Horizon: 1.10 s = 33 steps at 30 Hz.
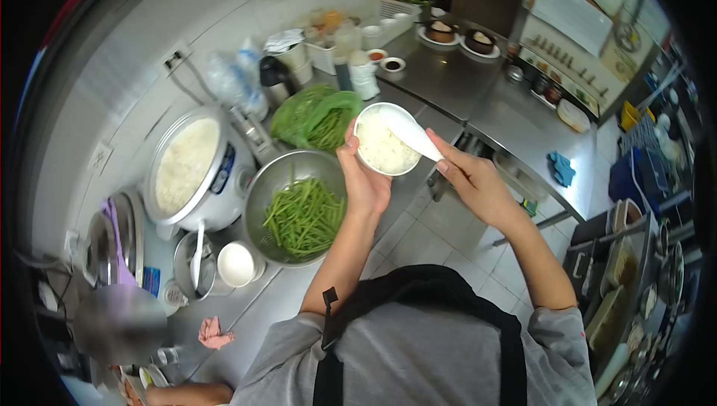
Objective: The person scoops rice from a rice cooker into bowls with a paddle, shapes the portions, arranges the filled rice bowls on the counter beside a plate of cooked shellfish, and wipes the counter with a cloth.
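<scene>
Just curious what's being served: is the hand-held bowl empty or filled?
Not empty: white rice shows inside the bowl, partly hidden by the paddle. How deep it goes, I cannot tell.

Steel counter point(258, 298) is pretty packed left of the left fingers point(347, 153): big metal bowl point(263, 176) near them, green plastic bag point(290, 118) up past it, rice cooker point(211, 218) farther out. Pink cloth point(215, 333)'s well apart from them, closer to the body.

Fairly bright indoor light puts glare on steel counter point(523, 118), upper R; fisheye edges bent, corners blk., round patch point(121, 324) blurred lower L.
</scene>
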Each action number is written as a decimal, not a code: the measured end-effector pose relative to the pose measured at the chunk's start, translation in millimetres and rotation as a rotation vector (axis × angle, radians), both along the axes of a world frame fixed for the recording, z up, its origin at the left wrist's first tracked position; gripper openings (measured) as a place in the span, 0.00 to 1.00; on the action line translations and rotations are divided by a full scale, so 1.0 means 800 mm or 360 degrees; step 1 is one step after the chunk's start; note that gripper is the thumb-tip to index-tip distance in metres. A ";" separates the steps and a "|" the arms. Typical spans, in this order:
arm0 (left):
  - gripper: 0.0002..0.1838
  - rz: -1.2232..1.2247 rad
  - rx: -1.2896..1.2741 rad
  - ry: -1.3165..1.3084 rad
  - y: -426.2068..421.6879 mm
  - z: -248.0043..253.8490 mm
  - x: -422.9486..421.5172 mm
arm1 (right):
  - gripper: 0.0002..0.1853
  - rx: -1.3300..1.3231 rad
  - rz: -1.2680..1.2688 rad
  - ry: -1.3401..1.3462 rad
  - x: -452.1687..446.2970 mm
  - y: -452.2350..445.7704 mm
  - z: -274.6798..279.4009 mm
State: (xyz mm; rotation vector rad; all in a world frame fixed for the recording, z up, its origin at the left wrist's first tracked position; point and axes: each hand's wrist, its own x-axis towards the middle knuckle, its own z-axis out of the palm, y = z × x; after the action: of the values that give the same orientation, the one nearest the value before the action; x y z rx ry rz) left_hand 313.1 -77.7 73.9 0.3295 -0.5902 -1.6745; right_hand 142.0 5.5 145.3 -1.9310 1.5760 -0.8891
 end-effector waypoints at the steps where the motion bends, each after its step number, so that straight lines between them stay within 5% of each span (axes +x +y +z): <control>1: 0.36 -0.0063 -0.0004 -0.0013 -0.003 -0.003 -0.020 | 0.25 0.0232 -0.0040 0.0016 -0.020 0.008 0.020; 6: 0.35 -0.0303 -0.0039 -0.0115 -0.021 0.000 -0.123 | 0.23 -0.0282 -0.0244 0.0047 -0.120 -0.005 0.015; 10: 0.33 -0.0612 0.0094 -0.0143 -0.056 -0.032 -0.192 | 0.22 -0.0050 -0.0291 0.0575 -0.176 -0.001 0.018; 14: 0.33 -0.0774 0.0218 -0.0124 -0.088 -0.052 -0.271 | 0.26 0.0411 -0.0708 -0.1208 -0.256 -0.015 -0.067; 16: 0.33 -0.0714 0.0311 -0.0193 -0.118 -0.088 -0.325 | 0.30 0.0482 -0.1050 -0.0677 -0.259 -0.030 -0.108; 18: 0.31 -0.0687 0.0432 -0.0259 -0.144 -0.117 -0.378 | 0.34 -0.0251 -0.0995 0.0045 -0.240 -0.058 -0.167; 22: 0.27 -0.0953 0.0557 -0.0211 -0.187 -0.148 -0.453 | 0.35 -0.0123 -0.1193 0.0015 -0.296 -0.110 -0.196; 26: 0.27 -0.0935 0.0678 -0.0522 -0.218 -0.237 -0.541 | 0.30 0.0163 -0.1612 -0.1396 -0.376 -0.138 -0.237; 29: 0.24 -0.1054 0.0767 -0.0618 -0.214 -0.284 -0.592 | 0.29 -0.0021 -0.1723 -0.1629 -0.407 -0.159 -0.284; 33: 0.23 -0.0571 0.0135 -0.1054 -0.210 -0.298 -0.633 | 0.28 -0.0078 -0.1757 -0.1616 -0.459 -0.170 -0.303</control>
State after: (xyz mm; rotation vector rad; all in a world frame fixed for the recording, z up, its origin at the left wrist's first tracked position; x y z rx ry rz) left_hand -193.4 -245.8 -164.2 0.9002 -1.1184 -1.9320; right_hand -225.2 -130.8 -97.4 -0.2242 1.7731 -1.8908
